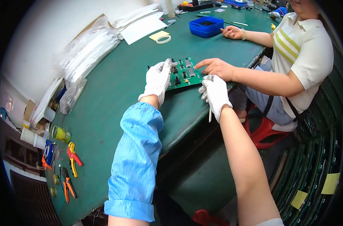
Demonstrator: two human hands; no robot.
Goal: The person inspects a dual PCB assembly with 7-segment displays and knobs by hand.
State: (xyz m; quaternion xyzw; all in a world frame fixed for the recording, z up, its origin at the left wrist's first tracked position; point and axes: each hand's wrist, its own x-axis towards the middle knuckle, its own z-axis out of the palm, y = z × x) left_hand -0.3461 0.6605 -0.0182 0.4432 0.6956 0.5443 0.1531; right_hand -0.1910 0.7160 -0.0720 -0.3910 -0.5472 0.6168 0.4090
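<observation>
A green circuit board (192, 80) with black parts and two digit displays is held tilted above the green table. My left hand (158, 81), in a white glove with a blue sleeve cover behind it, grips the board's left edge. Close by its right corner is my right hand (215, 94), also white-gloved, with curled fingers. A thin white stick (210, 115) pokes out below that hand; its kind is unclear. From the right, a co-worker's hand (216, 69) reaches over with a finger pointing at the board's right side, beside the displays.
The co-worker's other hand (233, 32) rests by a blue bin (206, 27) of small dark parts. A tape roll (163, 39) and white sheets (141, 28) lie farther back. Wire strippers (73, 159) and orange-handled pliers (68, 185) lie at left. A red stool (260, 130) stands right.
</observation>
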